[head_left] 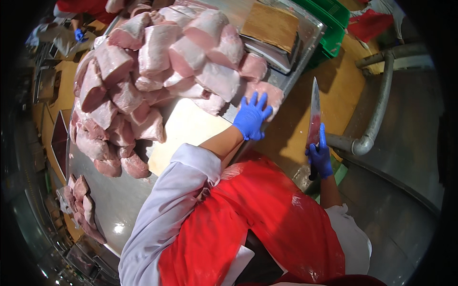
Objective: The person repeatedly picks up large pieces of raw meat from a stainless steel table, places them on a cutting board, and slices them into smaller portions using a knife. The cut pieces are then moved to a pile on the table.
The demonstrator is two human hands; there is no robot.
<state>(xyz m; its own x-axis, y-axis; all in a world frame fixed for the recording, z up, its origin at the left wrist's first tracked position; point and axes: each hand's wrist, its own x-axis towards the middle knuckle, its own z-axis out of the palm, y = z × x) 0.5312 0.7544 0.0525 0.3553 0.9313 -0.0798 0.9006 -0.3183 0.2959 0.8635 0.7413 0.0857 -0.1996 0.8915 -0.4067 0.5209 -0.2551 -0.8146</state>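
Note:
My left hand (251, 117), in a blue glove, lies with fingers spread on a pale pink piece of raw meat (272, 95) at the right edge of the metal table. In my right hand (320, 159), also gloved in blue, is a long knife (314, 112); its blade points away from me, with a reddish smear near the handle. The knife is held out to the right, off the table and apart from the meat. A white cutting board (191, 126) lies left of my left forearm. Beyond it a big heap of raw meat pieces (155, 50) covers much of the table.
A scale with a brown board (271, 25) on top stands at the table's far right. Green crates (329, 19) are behind it. Grey metal pipes (377, 119) run on my right. Smaller meat strips (81, 205) lie at the table's left edge. Other people work at the far side.

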